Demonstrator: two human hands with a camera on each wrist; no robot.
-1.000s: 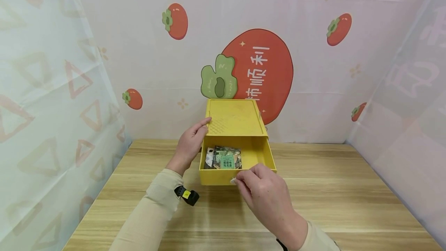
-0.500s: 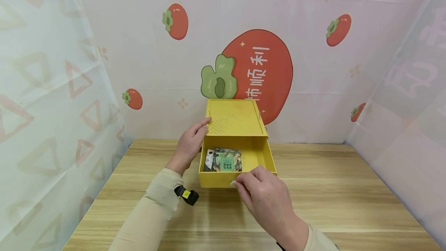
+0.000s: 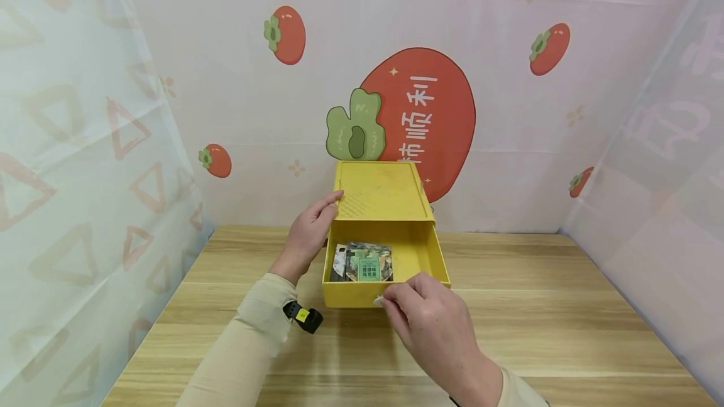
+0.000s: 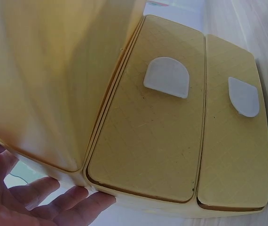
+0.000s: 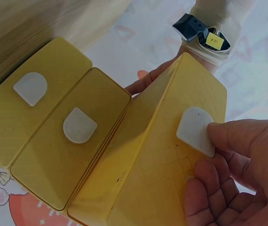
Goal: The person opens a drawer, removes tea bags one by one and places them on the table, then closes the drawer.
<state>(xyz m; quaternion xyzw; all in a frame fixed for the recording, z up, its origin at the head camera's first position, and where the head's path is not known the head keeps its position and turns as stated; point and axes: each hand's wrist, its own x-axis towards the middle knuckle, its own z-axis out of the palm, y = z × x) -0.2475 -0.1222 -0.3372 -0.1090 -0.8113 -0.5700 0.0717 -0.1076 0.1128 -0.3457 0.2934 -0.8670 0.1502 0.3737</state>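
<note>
A small yellow drawer cabinet [image 3: 381, 187] stands at the back of the table, its top drawer [image 3: 347, 296] pulled well out. Flat printed tea packets [image 3: 370, 265] lie in the drawer's left part. My left hand [image 3: 305, 240] rests against the cabinet's left side, one fingertip over the top edge; in the left wrist view its fingers [image 4: 66, 202] touch the side wall. With thumb and forefinger, my right hand [image 3: 435, 325] pinches the white drawer handle [image 5: 195, 129]. The remaining fingers of that hand curl near the drawer front.
Two closed drawers with white handles [image 4: 167, 77] sit under the pulled one. The wooden table [image 3: 537, 319] spreads around the cabinet. A printed cloth backdrop [image 3: 498, 193] rises close behind, with cloth walls on both sides.
The top drawer has slid slightly farther out toward me, with my right hand moving along on its handle. My left hand stays in place on the cabinet.
</note>
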